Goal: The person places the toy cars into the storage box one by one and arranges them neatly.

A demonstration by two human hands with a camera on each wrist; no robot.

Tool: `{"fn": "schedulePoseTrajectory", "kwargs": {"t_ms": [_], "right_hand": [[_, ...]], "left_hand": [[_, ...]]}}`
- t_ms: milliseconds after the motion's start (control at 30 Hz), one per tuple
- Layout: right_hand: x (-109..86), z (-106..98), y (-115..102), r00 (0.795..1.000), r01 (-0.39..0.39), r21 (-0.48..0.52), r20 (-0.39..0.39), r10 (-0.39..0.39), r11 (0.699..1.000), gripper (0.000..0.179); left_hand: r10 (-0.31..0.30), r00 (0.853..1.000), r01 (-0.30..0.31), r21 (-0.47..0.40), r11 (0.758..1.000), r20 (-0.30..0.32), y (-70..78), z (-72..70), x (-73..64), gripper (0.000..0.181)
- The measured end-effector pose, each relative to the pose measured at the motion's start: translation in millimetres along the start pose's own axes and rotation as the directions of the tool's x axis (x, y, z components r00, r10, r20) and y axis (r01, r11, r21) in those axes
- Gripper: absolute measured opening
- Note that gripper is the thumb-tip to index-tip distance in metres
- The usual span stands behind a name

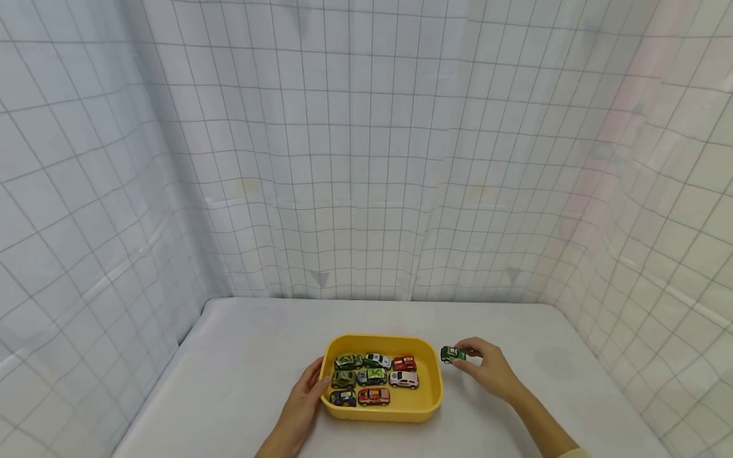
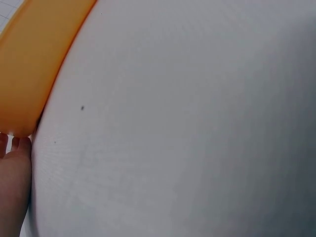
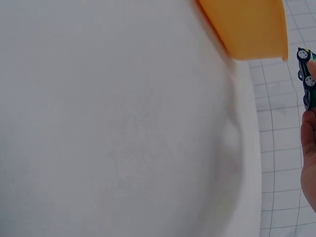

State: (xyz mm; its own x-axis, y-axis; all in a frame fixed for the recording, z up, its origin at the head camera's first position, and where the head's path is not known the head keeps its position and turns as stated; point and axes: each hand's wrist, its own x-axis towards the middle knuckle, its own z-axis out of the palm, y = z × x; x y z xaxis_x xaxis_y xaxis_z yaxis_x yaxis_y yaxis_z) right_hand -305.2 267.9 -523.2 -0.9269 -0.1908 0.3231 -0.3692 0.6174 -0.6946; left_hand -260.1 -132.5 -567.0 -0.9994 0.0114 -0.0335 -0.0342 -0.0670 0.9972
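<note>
My right hand [image 1: 492,370] pinches a green toy car [image 1: 452,355] between thumb and fingers, just right of the yellow tray [image 1: 389,415]. In the right wrist view the toy car [image 3: 306,79] shows its dark underside and wheels, held off the table. My left hand [image 1: 301,397] holds the tray at its left side, thumb at the rim and fingers along the outer wall. Inside the tray several toy cars stand in rows, among them a white and green car [image 1: 377,361], a small red car [image 1: 404,364], a pale pink car [image 1: 404,380] and an orange-red car [image 1: 374,397].
A white-covered table [image 1: 258,343] lies under the tray. White sheeting with a grid pattern [image 1: 366,159] hangs behind it and along both sides. Bare tray floor [image 1: 409,401] shows at the tray's front right.
</note>
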Motion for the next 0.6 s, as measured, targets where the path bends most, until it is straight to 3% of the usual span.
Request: {"fn": "schedulePoseTrajectory", "kwargs": {"t_ms": [600], "right_hand": [[0.7, 18, -27, 0.983, 0.15, 0.038, 0.103, -0.153, 0.988, 0.022]], "left_hand": [[-0.019, 1.0, 0.019, -0.009, 1.0, 0.003, -1.2, -1.1, -0.2, 0.062]]}}
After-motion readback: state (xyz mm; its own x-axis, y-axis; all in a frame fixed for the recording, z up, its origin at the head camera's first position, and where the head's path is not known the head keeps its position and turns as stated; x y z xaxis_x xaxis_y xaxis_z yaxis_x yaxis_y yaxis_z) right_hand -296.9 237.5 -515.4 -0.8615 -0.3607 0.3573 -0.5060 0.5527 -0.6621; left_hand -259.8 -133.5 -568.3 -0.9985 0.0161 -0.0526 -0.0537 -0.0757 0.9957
